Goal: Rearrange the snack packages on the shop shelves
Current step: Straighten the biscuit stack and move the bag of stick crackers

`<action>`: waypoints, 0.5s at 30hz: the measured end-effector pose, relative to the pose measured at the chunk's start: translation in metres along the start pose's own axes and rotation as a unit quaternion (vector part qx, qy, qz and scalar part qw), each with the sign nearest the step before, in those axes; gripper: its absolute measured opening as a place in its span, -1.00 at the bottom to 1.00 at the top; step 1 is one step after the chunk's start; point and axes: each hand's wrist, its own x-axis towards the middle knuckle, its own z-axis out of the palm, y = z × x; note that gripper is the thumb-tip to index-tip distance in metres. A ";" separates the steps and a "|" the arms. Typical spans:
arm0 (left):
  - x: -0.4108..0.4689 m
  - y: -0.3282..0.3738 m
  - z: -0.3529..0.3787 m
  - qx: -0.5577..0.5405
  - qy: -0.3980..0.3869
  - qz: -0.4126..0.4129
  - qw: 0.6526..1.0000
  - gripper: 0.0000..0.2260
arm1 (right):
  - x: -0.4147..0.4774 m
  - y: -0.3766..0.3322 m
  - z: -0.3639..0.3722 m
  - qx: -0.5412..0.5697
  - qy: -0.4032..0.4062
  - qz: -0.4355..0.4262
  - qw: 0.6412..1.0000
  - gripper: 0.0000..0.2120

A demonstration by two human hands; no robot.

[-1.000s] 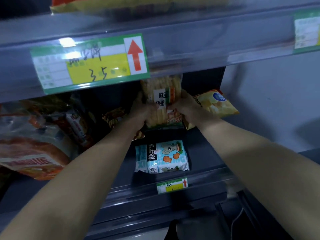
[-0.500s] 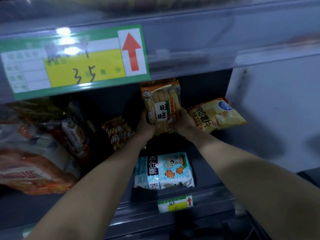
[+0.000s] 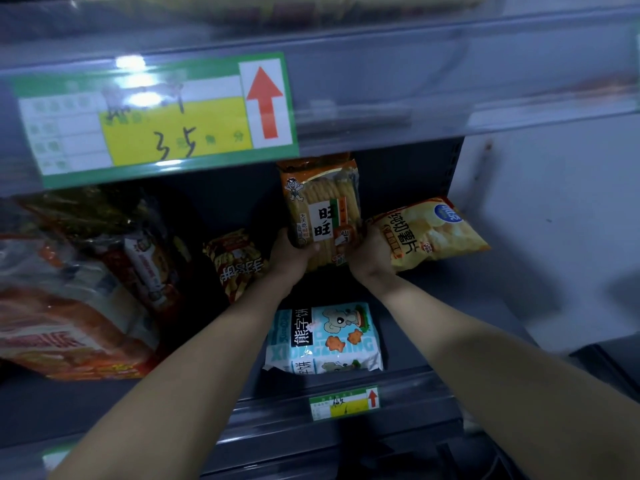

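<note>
**Both hands on the rice crackers, deep in the shelf**

Here we are, looking into the dark grey shelf (image 3: 450, 306), and both arms reach far in. The left hand (image 3: 289, 252) grips the lower left corner of the orange rice cracker pack (image 3: 322, 216), thumb curled over the front. The right hand (image 3: 372, 252) clasps the lower right corner, fingers wrapped round the edge. The pack stands upright at the far side of the shelf, its top just under the upper shelf rail (image 3: 415, 81); whether its bottom rests on the shelf, I cannot tell, because the hands cover it.

Just right of it lies the yellow crisp bag (image 3: 433, 232), tilted, with its near end touching the right hand. To the left, near the left wrist, the small red-and-yellow snack bag (image 3: 239, 263) leans at an angle. Nearer, between the two forearms, the blue-and-white biscuit bag (image 3: 325, 337) lies flat by the front edge, above the small price label (image 3: 344, 403).

Far left, large orange bags (image 3: 69, 306) are stacked, blurred. Up top, the big green price label (image 3: 156, 116) carries a red arrow. A pale wall (image 3: 554, 220) closes the right side.
</note>
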 end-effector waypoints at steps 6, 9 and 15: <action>-0.014 0.004 -0.006 0.032 0.023 -0.002 0.999 -0.38 | -0.017 0.002 -0.002 0.024 0.031 -0.033 0.999 -0.59; -0.027 0.012 -0.013 0.026 0.042 0.017 0.999 -0.41 | -0.031 -0.003 -0.010 0.019 0.039 -0.046 0.998 -0.69; -0.083 0.032 -0.027 -0.002 0.049 0.047 0.998 -0.54 | -0.082 -0.025 -0.035 -0.010 0.010 -0.079 0.997 -0.75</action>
